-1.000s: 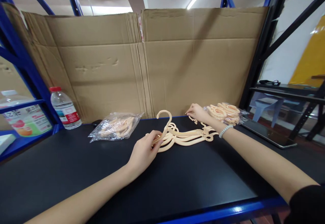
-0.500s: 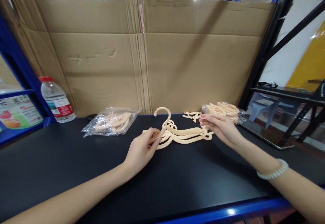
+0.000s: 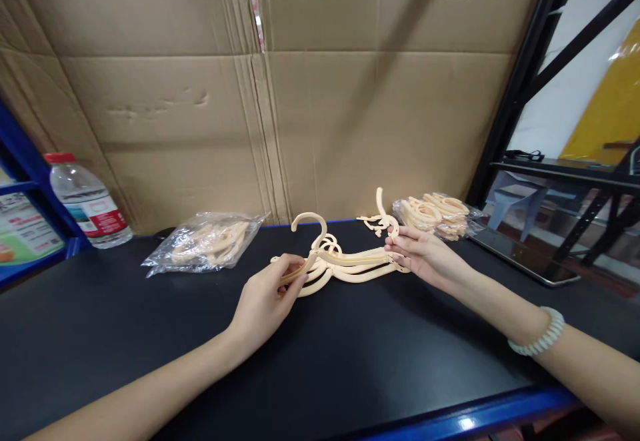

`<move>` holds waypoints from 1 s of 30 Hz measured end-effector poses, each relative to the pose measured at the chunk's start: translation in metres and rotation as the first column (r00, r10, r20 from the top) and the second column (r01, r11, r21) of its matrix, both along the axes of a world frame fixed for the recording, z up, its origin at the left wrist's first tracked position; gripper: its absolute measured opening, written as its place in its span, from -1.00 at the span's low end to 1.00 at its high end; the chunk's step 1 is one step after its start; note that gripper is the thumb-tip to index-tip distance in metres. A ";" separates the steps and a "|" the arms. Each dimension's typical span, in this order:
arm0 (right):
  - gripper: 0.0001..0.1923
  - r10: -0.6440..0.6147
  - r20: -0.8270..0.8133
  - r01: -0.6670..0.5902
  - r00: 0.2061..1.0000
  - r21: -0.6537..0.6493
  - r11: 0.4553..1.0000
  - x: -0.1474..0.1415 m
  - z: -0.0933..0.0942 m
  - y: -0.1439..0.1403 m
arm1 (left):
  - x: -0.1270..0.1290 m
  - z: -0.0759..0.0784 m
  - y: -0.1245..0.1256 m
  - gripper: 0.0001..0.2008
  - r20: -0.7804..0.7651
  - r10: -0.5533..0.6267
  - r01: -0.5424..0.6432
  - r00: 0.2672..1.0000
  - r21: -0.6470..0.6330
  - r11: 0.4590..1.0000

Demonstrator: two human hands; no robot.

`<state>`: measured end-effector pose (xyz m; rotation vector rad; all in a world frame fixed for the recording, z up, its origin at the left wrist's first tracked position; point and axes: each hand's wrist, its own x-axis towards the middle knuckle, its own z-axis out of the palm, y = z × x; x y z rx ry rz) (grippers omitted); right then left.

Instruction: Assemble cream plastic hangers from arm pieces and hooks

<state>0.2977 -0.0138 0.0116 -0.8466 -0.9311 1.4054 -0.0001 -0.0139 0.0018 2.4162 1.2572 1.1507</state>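
Head view: I see my left hand [image 3: 265, 297] pinched on the near left end of a stack of cream hangers [image 3: 345, 264] lying flat on the black table [image 3: 350, 374], thumb on top and fingers curled under the bar. That grip looks meant to pin the stack so it cannot slide. One hook rises from the middle of the stack.

My right hand [image 3: 423, 254] sits at the stack's right end, fingers loosely closed around a single hanger piece [image 3: 381, 217] held tilted up, its hook pointing above the fingertips. I judge the piece is lifted clear of the stack at its far end, though where it meets the others under the fingers is hidden. A bead bracelet [image 3: 537, 334] is on that wrist.

Just behind the right hand lies a clear bag [image 3: 440, 214] of more cream parts, within easy reach. A second bag [image 3: 203, 244] lies well to the left, and a water bottle [image 3: 87, 201] stands by the blue post. A cardboard wall [image 3: 320, 94] backs the table. A tablet [image 3: 525, 261] lies at the far right.
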 end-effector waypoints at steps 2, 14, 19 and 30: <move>-0.79 0.010 0.047 -0.011 0.999 0.022 1.000 0.001 0.000 -0.001 | 0.000 0.000 -0.001 -0.87 -0.003 -0.002 0.002 1.000 -0.003 1.000; -0.80 0.152 0.246 -0.158 0.957 0.004 0.987 0.004 0.000 -0.001 | -0.001 0.000 -0.001 -0.93 -0.047 0.003 0.001 0.999 0.072 0.997; -0.79 0.215 0.204 -0.199 0.955 -0.095 0.975 0.003 0.002 -0.003 | -0.001 0.001 -0.002 -0.94 -0.041 -0.009 0.012 0.999 0.066 0.998; -0.77 0.234 0.194 -0.215 0.953 -0.117 0.970 0.002 0.004 -0.004 | -0.001 0.000 -0.002 -0.93 -0.051 -0.029 0.032 0.998 0.055 0.998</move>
